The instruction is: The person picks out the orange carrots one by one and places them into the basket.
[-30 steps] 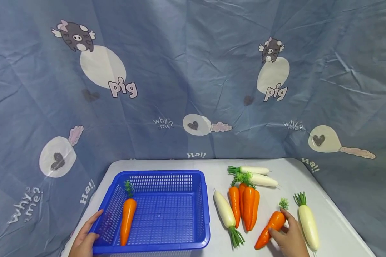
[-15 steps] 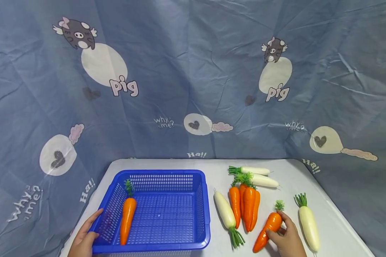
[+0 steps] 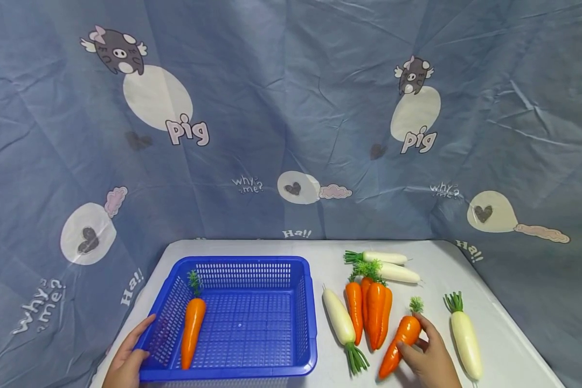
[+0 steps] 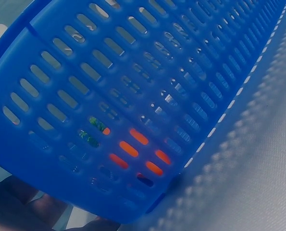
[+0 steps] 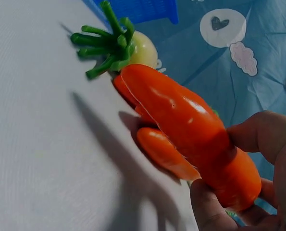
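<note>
My right hand point(image 3: 431, 353) pinches an orange carrot point(image 3: 400, 345) between thumb and fingers near its leafy end. In the right wrist view, the held carrot point(image 5: 181, 120) is raised off the white table, its shadow falling apart from it. At the left, my left hand point(image 3: 126, 358) grips the left edge of a blue plastic basket point(image 3: 233, 372), thumb near the front corner. Another carrot point(image 3: 192, 331) lies inside, along the basket's left side. The left wrist view looks at the perforated outer wall point(image 4: 85, 86), through which orange and green show.
Several carrots point(image 3: 376, 315) lie bunched right of the basket. A white radish point(image 3: 337, 315) lies between them and the basket, and two more radishes point(image 3: 397, 272) lie behind. Another radish point(image 3: 465, 345) is right of my right hand. A blue printed cloth point(image 3: 252, 134) hangs behind the table.
My right hand has shifted slightly left with the carrot, toward the bunched carrots and away from the radish at the right. My left hand and the basket have stayed in place.
</note>
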A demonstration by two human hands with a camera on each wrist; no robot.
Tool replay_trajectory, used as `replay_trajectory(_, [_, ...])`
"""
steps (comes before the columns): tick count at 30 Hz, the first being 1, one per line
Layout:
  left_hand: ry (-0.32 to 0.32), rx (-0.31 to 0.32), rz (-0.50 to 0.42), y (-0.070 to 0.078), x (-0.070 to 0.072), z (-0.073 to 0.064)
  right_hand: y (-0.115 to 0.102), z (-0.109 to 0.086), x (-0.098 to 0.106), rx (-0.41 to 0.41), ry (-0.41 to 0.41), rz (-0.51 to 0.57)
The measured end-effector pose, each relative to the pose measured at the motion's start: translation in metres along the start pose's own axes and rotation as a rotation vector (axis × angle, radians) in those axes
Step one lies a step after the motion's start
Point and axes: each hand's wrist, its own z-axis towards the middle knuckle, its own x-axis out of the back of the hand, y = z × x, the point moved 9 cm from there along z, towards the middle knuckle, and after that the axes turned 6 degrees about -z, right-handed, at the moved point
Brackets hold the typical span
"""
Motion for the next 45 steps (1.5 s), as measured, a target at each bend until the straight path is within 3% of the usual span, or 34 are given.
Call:
replay_trajectory(5, [0.010, 0.009, 0.020, -0.001, 0.001, 0.000, -0.011, -0.002, -0.001, 0.041, 0.006, 0.001])
replay_trajectory(12, [0.009, 0.123, 0.023, -0.006, -0.001, 0.001, -0.022, -0.003, -0.006, 0.065, 0.005, -0.004])
replay_trajectory(17, [0.016, 0.158, 0.028, -0.008, -0.001, 0.001, -0.031, -0.004, -0.011, 0.081, -0.003, 0.053])
replay_trajectory(26, [0.009, 0.141, 0.032, -0.008, -0.001, 0.000, -0.042, -0.001, -0.023, 0.078, -0.015, 0.109])
replay_trajectory(30, [0.000, 0.133, 0.026, -0.008, -0.002, 0.001, -0.052, -0.002, -0.030, 0.111, -0.023, 0.174])
replay_trajectory(34, [0.010, 0.130, 0.030, -0.008, -0.001, 0.000, -0.060, -0.004, -0.036, 0.089, -0.053, 0.228])
replay_trajectory(39, [-0.002, 0.086, 0.031, -0.004, -0.003, 0.000, -0.070, -0.008, -0.043, 0.044, -0.092, 0.270])
replay_trajectory(45, [0.002, 0.018, 0.045, -0.001, -0.001, 0.000, -0.085, -0.013, -0.050, 0.060, -0.107, 0.294])
